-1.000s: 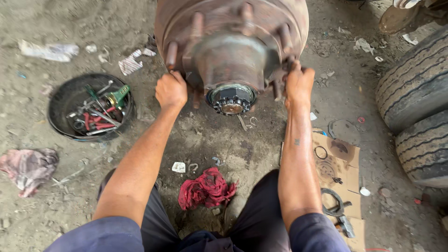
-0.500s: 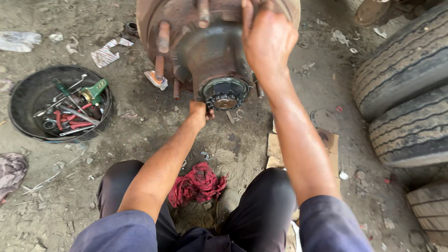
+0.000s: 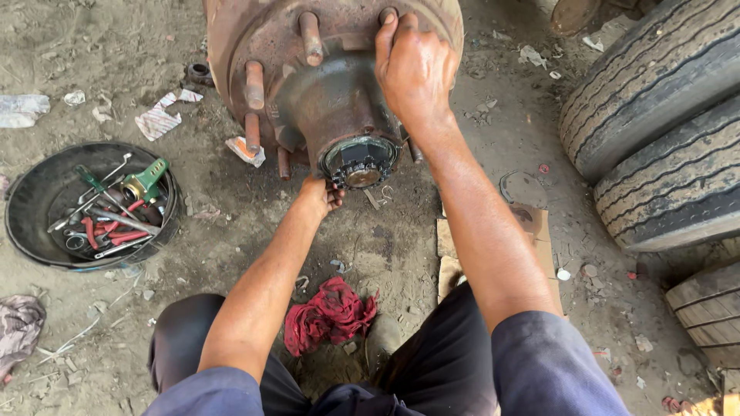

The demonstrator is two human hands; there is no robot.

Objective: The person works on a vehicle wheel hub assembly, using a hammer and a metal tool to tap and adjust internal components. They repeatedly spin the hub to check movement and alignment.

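Right hand (image 3: 412, 73) clamped over the top of a rusty, studded steel wheel hub (image 3: 324, 85), left hand (image 3: 320, 192) cupping beneath its greasy centre cap; fingers could slip.

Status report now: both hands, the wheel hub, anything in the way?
Right hand gripping top of rusty wheel hub. Left hand under hub's centre cap. Red rag on ground between the knees, not blocking.

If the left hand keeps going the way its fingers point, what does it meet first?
The left hand points up at the underside of the rusty wheel hub, beside the axle end cap. It looks to be touching there already, though depth is unclear.
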